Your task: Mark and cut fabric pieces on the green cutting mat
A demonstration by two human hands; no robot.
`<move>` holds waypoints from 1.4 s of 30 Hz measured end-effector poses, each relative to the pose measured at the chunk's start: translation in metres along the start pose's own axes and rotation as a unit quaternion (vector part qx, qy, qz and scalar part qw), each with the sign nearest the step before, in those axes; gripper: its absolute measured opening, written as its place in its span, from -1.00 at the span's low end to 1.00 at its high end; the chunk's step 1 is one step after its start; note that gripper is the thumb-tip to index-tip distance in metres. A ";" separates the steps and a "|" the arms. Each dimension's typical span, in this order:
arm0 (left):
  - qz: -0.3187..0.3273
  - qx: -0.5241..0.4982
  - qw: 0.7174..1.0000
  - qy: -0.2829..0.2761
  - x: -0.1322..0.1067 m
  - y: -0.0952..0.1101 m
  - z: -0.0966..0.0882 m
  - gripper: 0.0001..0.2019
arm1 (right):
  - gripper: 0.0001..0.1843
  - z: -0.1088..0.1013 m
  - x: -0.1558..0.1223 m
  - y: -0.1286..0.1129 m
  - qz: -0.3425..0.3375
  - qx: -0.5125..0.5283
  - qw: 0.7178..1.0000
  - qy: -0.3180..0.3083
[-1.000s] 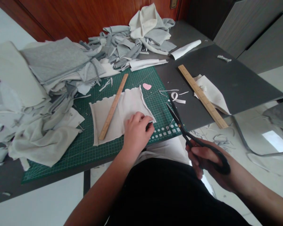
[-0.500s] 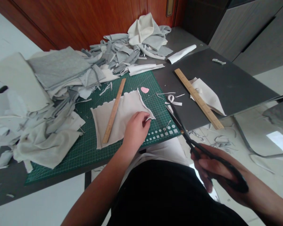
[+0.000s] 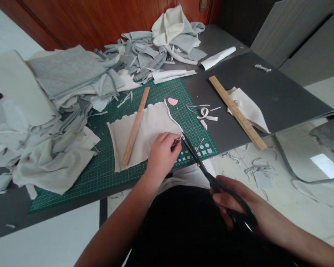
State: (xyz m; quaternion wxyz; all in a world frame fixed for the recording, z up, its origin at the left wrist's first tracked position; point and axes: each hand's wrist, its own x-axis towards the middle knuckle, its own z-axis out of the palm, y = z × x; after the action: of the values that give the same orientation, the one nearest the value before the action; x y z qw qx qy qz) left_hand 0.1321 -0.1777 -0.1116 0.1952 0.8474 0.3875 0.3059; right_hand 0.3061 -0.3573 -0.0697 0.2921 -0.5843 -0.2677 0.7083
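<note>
A cream fabric piece (image 3: 144, 129) lies flat on the green cutting mat (image 3: 100, 170), with a wooden ruler (image 3: 135, 125) resting across it. My left hand (image 3: 161, 157) pinches the fabric's near right corner, fingers closed on it. My right hand (image 3: 241, 211) grips black scissors (image 3: 211, 178) by the handles. Their blade tips reach the fabric corner right beside my left fingers.
Heaps of grey and cream fabric (image 3: 52, 107) fill the table's left and back. A second wooden ruler (image 3: 237, 112) lies over a cream scrap on the dark table (image 3: 281, 92). A pink chalk piece (image 3: 172, 101) and thin trimmings (image 3: 207, 113) lie nearby. Scraps litter the floor on the right.
The scissors swung left from beyond the mat's right edge until their tips met the fabric corner. My left hand kept its pinch on that corner.
</note>
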 end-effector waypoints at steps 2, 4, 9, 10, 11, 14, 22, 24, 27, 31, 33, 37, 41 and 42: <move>-0.002 0.000 1.000 0.001 0.000 -0.001 0.000 -0.89 | -0.49 0.000 0.003 0.002 0.001 0.004 1.000 -0.003; -0.005 -0.006 1.000 0.004 0.001 -0.001 0.001 -0.90 | -0.50 0.000 0.006 0.004 0.000 0.013 1.000 -0.002; -0.015 -0.007 1.000 0.001 0.001 -0.001 0.001 -0.92 | -0.52 -0.002 0.012 0.009 0.001 0.042 0.999 -0.006; -0.013 -0.007 1.000 -0.002 0.001 -0.001 0.001 -0.91 | -0.53 -0.002 0.014 0.010 0.000 0.048 0.999 -0.007; -0.010 -0.008 1.000 -0.005 0.001 0.000 0.000 -0.91 | -0.54 -0.002 0.015 0.010 -0.003 0.054 0.999 -0.008; -0.001 -0.010 1.000 -0.007 0.000 0.000 0.000 -0.90 | -0.56 -0.002 0.021 0.010 -0.016 0.064 0.998 -0.010; -0.003 -0.018 1.000 0.000 -0.003 -0.001 -0.001 -0.87 | -0.57 0.006 0.026 -0.008 -0.002 -0.033 0.999 0.011; -0.007 -0.012 1.000 0.003 -0.004 -0.001 -0.001 -0.85 | -0.55 0.007 0.025 -0.013 0.009 -0.046 0.999 0.019; -0.004 0.026 1.000 -0.007 -0.007 0.001 -0.001 -0.87 | -0.54 0.006 0.026 -0.015 0.014 -0.052 0.998 0.018; -0.036 0.107 0.994 -0.007 -0.008 0.004 0.000 -0.89 | -0.55 0.003 0.029 -0.011 0.008 -0.050 0.999 0.020; -0.035 0.122 0.992 -0.019 -0.008 0.005 0.001 -0.92 | -0.56 0.002 0.030 -0.008 0.010 -0.048 0.999 0.021; -0.019 0.140 0.989 -0.036 -0.009 0.007 0.001 -0.94 | -0.58 0.001 0.033 -0.005 0.012 -0.044 0.999 0.019; -0.008 0.122 0.992 -0.029 -0.009 0.006 0.001 -0.93 | -0.64 0.000 0.033 -0.006 0.016 -0.047 0.999 0.020; -0.005 0.112 0.993 -0.027 -0.009 0.006 0.001 -0.93 | -0.65 -0.001 0.032 -0.006 0.017 -0.046 0.999 0.019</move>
State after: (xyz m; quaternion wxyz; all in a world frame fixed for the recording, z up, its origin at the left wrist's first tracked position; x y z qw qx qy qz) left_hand 0.1317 -0.1885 -0.1126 0.1108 0.8698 0.4185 0.2369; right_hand 0.3026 -0.3298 -0.0872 0.2584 -0.6146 -0.2845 0.6889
